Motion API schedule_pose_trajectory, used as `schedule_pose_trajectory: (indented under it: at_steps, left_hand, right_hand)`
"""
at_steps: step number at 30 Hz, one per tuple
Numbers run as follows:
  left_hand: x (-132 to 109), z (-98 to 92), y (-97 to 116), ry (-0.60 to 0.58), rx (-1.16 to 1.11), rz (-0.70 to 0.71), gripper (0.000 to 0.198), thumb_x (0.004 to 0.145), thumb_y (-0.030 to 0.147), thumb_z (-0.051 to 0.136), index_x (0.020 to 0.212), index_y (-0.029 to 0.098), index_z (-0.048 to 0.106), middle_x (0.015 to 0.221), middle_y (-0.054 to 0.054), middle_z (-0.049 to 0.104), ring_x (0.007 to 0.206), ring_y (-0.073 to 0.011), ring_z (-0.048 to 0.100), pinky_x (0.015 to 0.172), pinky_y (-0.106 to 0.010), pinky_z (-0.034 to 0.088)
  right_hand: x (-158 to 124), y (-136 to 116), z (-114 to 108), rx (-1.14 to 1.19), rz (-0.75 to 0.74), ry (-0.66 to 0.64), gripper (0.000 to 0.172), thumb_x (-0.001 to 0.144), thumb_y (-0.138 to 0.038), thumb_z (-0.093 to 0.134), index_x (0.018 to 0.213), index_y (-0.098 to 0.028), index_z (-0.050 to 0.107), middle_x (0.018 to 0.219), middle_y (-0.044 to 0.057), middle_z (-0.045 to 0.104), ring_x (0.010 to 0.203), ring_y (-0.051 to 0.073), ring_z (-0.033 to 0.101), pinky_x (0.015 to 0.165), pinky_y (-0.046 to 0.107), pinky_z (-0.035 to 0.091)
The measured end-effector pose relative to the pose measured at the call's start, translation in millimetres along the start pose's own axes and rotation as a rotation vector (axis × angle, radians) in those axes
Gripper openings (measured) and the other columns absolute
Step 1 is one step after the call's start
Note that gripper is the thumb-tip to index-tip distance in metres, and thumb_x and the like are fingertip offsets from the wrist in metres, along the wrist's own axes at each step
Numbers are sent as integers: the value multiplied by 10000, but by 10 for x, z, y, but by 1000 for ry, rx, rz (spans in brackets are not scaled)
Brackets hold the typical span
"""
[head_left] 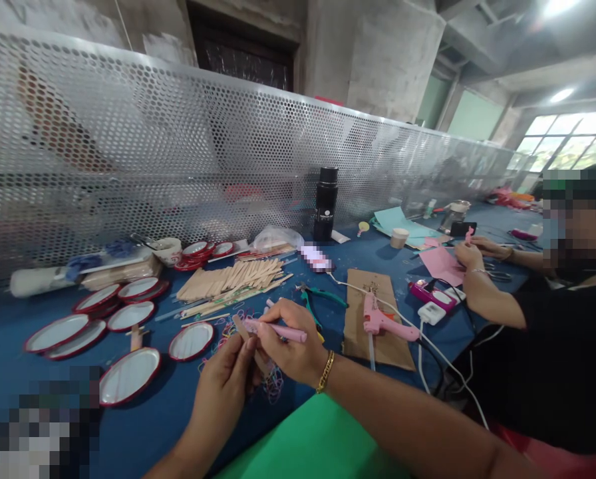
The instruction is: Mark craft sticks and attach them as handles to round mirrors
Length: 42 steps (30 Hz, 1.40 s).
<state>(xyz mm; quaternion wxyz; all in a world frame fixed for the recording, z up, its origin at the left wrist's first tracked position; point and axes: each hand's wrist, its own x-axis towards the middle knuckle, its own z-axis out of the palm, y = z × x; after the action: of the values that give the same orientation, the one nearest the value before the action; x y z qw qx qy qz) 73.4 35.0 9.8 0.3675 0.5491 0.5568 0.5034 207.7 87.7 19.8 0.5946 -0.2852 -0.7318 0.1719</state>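
My left hand (224, 372) is closed around a wooden craft stick (239, 328), which slants up between thumb and fingers. In my right hand (291, 346) is a pink-lilac pen (294, 332), its front end at the stick; whether the tip touches is hard to tell. Below both hands lies a tangle of coloured elastic loops (275, 391). A pile of loose craft sticks (233, 278) spreads just beyond. Left of my hands are several round, red-rimmed discs with pale faces (131, 376). Green-handled pliers (308, 307) lie past my right hand.
A pink glue gun (385, 320) rests on cardboard (350, 339), with white cables (422, 362) trailing right. A black flask (325, 205) stands against the perforated metal screen (258, 146). A green sheet (312, 442) lies near me. At right, a co-worker's hands (470, 256) hold a small pink piece.
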Motion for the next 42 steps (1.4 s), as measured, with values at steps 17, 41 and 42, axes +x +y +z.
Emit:
schedule_pose_trajectory:
  at_steps: [17, 41, 42]
  left_hand:
    - [9, -7, -44, 17, 16, 1, 534, 808, 754, 572, 729, 226, 587, 498, 24, 568, 419, -150, 470, 397, -242, 348]
    - [19, -8, -89, -14, 6, -5, 569, 789, 789, 569, 749, 221, 568, 490, 38, 554, 420, -132, 441, 401, -230, 343]
    - [19, -5, -89, -13, 4, -6, 569, 791, 788, 568, 753, 220, 569, 491, 38, 555, 420, -131, 440, 401, -229, 343]
  right_hand:
    - [-10, -10, 16, -26, -29, 11, 142, 906, -322, 580, 796, -237, 609, 754, 12, 709, 703, 164, 656, 755, 322, 506]
    - [-18, 22, 32, -1, -43, 19, 138, 911, -323, 586, 813, -229, 609, 764, 11, 706, 711, 154, 660, 782, 314, 511]
    - [-19, 19, 32, 2, -50, 17, 138, 911, -323, 582, 813, -230, 609, 767, 12, 707, 711, 154, 660, 794, 318, 514]
